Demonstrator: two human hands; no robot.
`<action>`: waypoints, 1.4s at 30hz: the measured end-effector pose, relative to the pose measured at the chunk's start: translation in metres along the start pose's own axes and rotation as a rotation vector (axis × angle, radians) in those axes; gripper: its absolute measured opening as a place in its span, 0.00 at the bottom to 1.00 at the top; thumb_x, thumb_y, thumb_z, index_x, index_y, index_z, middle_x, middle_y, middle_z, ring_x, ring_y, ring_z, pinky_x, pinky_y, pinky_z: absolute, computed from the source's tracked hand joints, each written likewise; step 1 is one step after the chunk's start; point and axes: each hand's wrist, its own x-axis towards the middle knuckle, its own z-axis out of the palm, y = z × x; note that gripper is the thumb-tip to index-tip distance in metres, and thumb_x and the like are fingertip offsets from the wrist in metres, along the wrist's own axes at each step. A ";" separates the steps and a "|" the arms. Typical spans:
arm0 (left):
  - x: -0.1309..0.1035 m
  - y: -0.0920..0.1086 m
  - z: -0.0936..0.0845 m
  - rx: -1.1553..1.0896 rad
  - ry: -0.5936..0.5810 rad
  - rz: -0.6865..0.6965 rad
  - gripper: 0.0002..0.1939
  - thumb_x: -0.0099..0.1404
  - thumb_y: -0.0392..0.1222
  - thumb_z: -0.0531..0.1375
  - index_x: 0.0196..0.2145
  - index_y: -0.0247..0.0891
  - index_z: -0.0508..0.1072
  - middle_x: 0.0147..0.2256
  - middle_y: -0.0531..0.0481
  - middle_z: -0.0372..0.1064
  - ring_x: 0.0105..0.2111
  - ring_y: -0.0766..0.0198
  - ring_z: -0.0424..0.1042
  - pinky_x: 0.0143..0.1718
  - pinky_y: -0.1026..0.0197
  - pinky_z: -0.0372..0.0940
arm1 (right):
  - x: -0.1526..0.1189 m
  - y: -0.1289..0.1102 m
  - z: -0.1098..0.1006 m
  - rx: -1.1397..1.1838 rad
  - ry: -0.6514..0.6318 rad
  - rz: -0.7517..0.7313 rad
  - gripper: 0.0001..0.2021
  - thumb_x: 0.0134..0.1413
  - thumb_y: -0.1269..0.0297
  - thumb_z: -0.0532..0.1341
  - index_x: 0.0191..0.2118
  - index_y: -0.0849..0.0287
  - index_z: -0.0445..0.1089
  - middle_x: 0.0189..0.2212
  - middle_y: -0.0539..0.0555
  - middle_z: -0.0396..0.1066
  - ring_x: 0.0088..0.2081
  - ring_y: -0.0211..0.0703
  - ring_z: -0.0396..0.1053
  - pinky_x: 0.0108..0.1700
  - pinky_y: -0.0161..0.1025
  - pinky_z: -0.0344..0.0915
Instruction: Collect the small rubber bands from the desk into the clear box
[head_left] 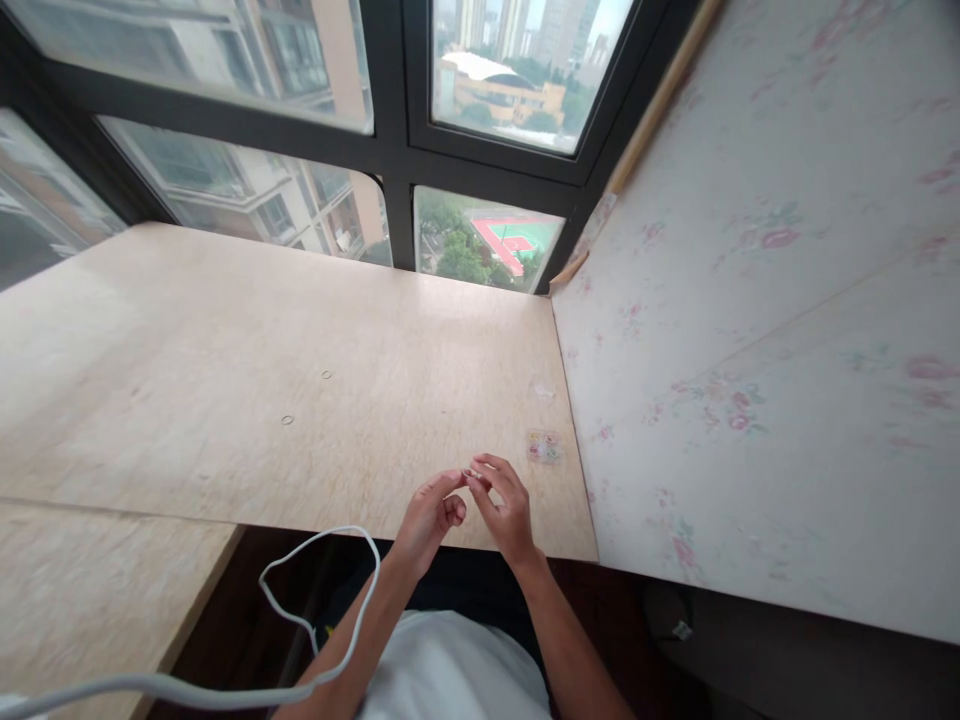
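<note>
From where I stand, a tiny reddish piece point(467, 473) lies directly between the left hand point(429, 515) and right hand point(508, 508), neither clearly nearer; its long axis is too small to tell. Both grips look pinched closed on it, fingertips meeting above the tabletop point(390, 440). Beyond, rightward, sits a compartmented clear case point(544, 447), nearer the right hand; farther left lie two thin rings point(287, 420).

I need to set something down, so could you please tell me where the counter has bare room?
Bare: left of the two rings toward the window, and between the rings and the plastic box. Crowded: near the wall, around that box, a clear piece, the left hand and the right hand.
</note>
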 end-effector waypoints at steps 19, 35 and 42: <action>0.014 -0.007 -0.080 0.433 0.325 0.248 0.21 0.51 0.55 0.65 0.34 0.34 0.75 0.30 0.48 0.72 0.21 0.68 0.66 0.19 0.66 0.63 | -0.004 0.092 -0.072 -0.348 0.376 0.283 0.15 0.58 0.57 0.57 0.44 0.60 0.73 0.47 0.62 0.67 0.34 0.42 0.68 0.33 0.40 0.68; 0.017 0.018 -0.096 0.440 0.265 0.243 0.17 0.53 0.51 0.63 0.32 0.33 0.75 0.29 0.47 0.73 0.21 0.68 0.68 0.19 0.67 0.63 | -0.046 0.080 -0.011 -0.444 0.059 0.132 0.14 0.61 0.60 0.53 0.42 0.59 0.74 0.46 0.62 0.70 0.47 0.49 0.69 0.41 0.42 0.70; 0.027 0.099 -0.167 0.881 0.740 0.466 0.19 0.61 0.47 0.53 0.41 0.32 0.75 0.34 0.43 0.75 0.26 0.64 0.71 0.26 0.63 0.66 | -0.051 0.093 -0.006 -0.468 0.022 0.181 0.18 0.60 0.53 0.52 0.36 0.58 0.74 0.38 0.58 0.75 0.39 0.48 0.73 0.40 0.40 0.67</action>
